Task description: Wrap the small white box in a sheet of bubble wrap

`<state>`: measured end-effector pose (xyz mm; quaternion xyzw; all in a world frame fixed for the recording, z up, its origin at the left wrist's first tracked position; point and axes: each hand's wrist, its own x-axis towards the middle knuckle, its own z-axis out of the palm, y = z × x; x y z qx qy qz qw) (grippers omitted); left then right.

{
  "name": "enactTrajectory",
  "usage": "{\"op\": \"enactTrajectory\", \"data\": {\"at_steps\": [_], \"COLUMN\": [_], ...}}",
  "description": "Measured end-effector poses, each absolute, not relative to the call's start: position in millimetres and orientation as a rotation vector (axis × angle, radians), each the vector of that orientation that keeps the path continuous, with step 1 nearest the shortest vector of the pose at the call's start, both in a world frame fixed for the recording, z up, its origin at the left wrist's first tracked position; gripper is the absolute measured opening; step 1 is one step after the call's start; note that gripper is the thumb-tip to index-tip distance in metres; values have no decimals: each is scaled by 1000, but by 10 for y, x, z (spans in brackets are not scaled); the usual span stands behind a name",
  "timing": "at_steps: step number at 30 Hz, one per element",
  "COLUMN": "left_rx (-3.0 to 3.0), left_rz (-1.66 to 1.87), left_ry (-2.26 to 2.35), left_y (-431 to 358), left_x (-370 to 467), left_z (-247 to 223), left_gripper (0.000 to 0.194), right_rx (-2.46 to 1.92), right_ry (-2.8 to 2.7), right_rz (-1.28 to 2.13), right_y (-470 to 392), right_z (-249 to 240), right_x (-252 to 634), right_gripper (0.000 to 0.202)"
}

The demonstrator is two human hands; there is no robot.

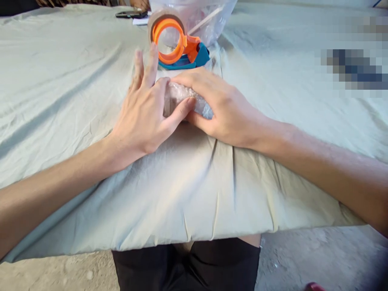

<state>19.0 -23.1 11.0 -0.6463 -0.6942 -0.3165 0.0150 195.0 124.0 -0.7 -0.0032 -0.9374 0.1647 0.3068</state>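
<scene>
pressing on the small bubble-wrap bundle (184, 99) at the near edge of the cloth (75, 81), the left hand (145, 113) and right hand (221, 109) grip its sides; it looks light, soft and squashy.

A tape dispenser (178, 44) is set on the cloth (75, 81); behind it, a plastic bag (209, 20) and phone (131, 14) are seen.

A small parcel (182, 99) wrapped in clear bubble wrap, with a strip of brown tape, lies flat just above the frame's centre.
</scene>
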Motion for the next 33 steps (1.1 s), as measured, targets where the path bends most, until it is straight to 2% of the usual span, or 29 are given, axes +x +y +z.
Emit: {"op": "enactTrajectory", "data": {"at_steps": [9, 14, 20, 25, 30, 33], "left_rx": [-2032, -2058, -2197, -2249, -2224, -2180], "left_rz": [-1082, -1086, -1084, -1109, -1187, -1267], "left_ry": [-2216, -1976, -1962, -2018, -2015, -2085], "left_y": [-238, -267, -244, -214, -178, -187], "left_x": [193, 282, 261, 192, 156, 172], "left_z": [73, 154, 151, 103, 60, 77], "left_gripper": [65, 61, 50, 52, 43, 50], "right_rx": [-16, -34, -40, -81, -3, -54], "right_ry": [-2496, -2481, -2438, -2415, -2408, -2391], "right_rz": [429, 537, 606, 586, 700, 737], "right_y": [1236, 1213, 1210, 1232, 1295, 1316], "right_z": [11, 43, 43, 24, -9, -21], "right_x": [1951, 1964, 1988, 1999, 1984, 1978], "right_gripper": [49, 38, 38, 38, 47, 50]}}
